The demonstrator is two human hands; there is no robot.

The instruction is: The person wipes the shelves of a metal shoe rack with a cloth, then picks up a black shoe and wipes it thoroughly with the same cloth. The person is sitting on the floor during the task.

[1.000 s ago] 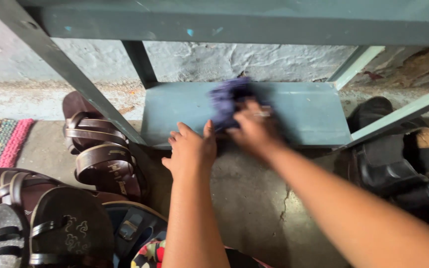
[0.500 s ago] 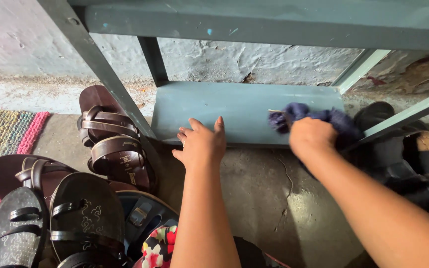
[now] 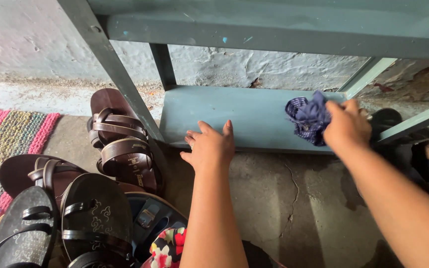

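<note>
While the left hand (image 3: 209, 149) lies flat and unclenched on the front edge of a blue-grey bottom shelf (image 3: 239, 116), a person's right hand (image 3: 346, 126) grips a bunched dark blue cloth (image 3: 309, 119) at the shelf's right end, close to the rack's slanted leg (image 3: 413, 121). A second ago the cloth was near the shelf's middle, beside the left hand; it has since swept rightward across the painted board, a sign that most of this level has been wiped and only the far corner is left. Brown strappy sandals (image 3: 120, 144) stand on the concrete floor (image 3: 274, 208) just left of the shelf, with darker sandals (image 3: 80, 218) nearer the camera and a pink woven mat (image 3: 6, 144) at the far left. Black shoes (image 3: 423, 154) sit to the right, behind the arm.
</note>
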